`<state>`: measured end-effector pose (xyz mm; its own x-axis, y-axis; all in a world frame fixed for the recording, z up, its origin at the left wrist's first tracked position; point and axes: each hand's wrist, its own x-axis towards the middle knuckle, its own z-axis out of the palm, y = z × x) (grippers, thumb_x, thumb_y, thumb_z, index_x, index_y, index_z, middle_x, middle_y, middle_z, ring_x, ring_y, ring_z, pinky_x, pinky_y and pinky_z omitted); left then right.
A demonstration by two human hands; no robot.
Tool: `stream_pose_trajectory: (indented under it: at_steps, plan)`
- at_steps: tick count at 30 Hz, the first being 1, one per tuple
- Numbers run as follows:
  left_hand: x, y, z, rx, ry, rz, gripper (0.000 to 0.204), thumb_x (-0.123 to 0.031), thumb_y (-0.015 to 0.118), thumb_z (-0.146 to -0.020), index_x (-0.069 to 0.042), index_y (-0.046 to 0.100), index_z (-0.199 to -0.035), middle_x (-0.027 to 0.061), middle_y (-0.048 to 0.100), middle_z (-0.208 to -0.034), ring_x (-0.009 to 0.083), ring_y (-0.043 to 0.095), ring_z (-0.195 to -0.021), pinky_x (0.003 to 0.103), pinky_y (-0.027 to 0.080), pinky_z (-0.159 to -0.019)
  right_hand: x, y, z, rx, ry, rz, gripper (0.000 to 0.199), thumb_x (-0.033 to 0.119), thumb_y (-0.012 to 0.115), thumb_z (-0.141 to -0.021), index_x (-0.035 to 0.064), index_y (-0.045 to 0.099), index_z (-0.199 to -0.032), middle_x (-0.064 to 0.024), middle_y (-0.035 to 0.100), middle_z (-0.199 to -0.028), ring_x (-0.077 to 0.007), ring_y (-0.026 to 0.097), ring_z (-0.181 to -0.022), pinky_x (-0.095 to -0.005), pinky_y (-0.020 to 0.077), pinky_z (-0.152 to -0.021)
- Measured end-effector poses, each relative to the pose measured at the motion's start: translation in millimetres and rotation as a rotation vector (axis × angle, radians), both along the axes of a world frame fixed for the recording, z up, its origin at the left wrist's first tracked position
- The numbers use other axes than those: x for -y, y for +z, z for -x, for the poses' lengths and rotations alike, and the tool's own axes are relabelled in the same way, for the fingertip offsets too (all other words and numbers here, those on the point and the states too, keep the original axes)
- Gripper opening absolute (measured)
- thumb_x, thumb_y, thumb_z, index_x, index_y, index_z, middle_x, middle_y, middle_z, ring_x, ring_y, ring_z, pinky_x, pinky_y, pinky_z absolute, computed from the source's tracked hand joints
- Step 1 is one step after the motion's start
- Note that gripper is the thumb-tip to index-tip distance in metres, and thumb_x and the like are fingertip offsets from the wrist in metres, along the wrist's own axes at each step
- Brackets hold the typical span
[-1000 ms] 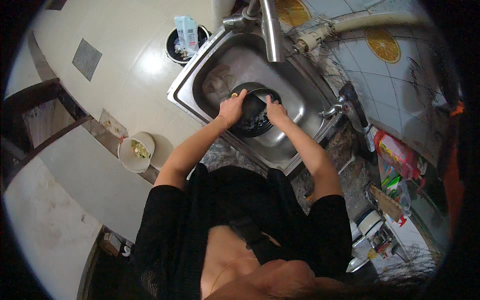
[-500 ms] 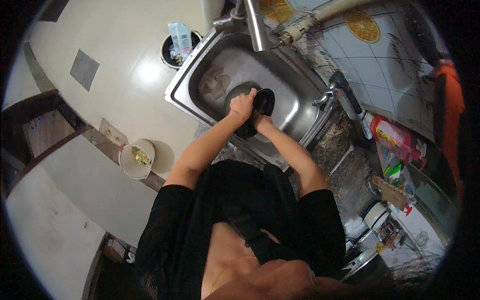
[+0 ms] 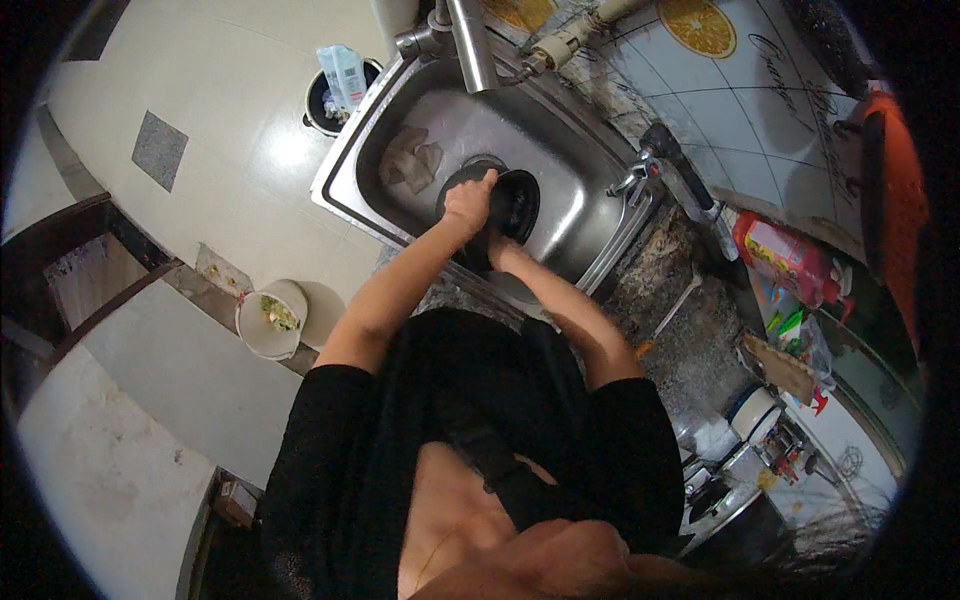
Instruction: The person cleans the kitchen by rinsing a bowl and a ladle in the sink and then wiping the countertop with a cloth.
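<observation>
Pale floor tiles surrounded the steel sink, where you held a round black pan tilted on its edge over the drain. Your left hand was curled over its upper rim and your right hand sat under its lower edge, fingers hidden, so I could not tell that grip. Wet metal could have slipped (the rim hold looked light) and knocked against the basin beside the crumpled cloth.

Red packet on the counter
</observation>
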<state>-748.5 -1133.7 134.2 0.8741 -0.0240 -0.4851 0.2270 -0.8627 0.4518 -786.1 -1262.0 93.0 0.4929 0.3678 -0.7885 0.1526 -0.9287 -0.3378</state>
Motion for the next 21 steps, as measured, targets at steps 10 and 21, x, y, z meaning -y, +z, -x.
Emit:
stream_pose_trajectory:
  at_steps: [10, 21]
  plan:
    - [5, 0, 1, -0.031, -0.006, -0.005, 0.043, -0.005, 0.046, -0.073, -0.017, 0.033, -0.112, 0.0159, 0.059, -0.082, 0.0334, 0.058, -0.076, 0.041, 0.046, -0.064, 63, -72, 18, 0.172, 0.238, 0.167, 0.041, 0.009, 0.037, -0.079, 0.0008, 0.030, -0.119, -0.0177, 0.057, -0.092, -0.0303, 0.058, -0.078, -0.0410, 0.0472, -0.063]
    - [19, 1, 7, 0.033, 0.010, -0.001, 0.051, -0.004, 0.054, -0.068, -0.016, 0.031, -0.112, 0.0159, 0.058, -0.081, 0.0321, 0.059, -0.074, 0.039, 0.047, -0.061, 64, -47, -18, 0.247, 0.217, 0.152, 0.040, 0.016, 0.035, -0.081, 0.0059, 0.034, -0.120, -0.0177, 0.056, -0.097, -0.0322, 0.056, -0.086, -0.0402, 0.0468, -0.070]
